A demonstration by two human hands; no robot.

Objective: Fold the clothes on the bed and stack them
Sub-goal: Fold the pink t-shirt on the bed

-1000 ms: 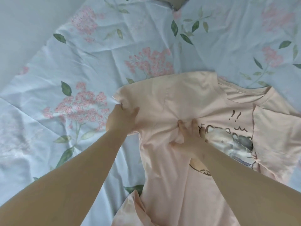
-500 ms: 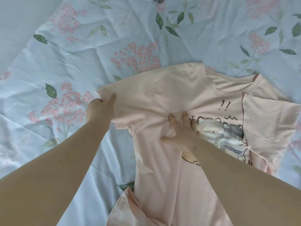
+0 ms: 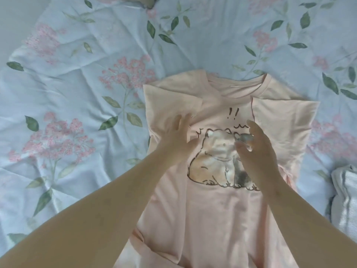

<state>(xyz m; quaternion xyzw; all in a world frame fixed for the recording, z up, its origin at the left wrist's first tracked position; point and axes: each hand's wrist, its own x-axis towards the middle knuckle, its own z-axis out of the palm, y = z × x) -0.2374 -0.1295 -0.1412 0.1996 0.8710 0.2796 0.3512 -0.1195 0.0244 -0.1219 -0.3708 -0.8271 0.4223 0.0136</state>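
Note:
A pale pink T-shirt (image 3: 216, 206) with a cartoon bear print lies face up on the bed, collar away from me. Both sleeves are folded inward over the chest. My left hand (image 3: 176, 140) rests flat on the folded left sleeve, fingers straight. Over the bear print hovers my right hand (image 3: 257, 149), its fingers loosely bent and holding nothing. The shirt's hem runs out of view at the bottom, bunched at the lower left.
The bed carries a light blue floral sheet (image 3: 77, 93) with pink blossoms and green leaves, wrinkled on the left. A grey-white striped garment (image 3: 345, 198) lies at the right edge. A bit of tan cloth (image 3: 146, 0) shows at the top.
The left sleeve, stretched out by my left hand before, now lies folded inward over the chest. My left hand let go and rests flat on it. My right hand lifted off the shirt's middle.

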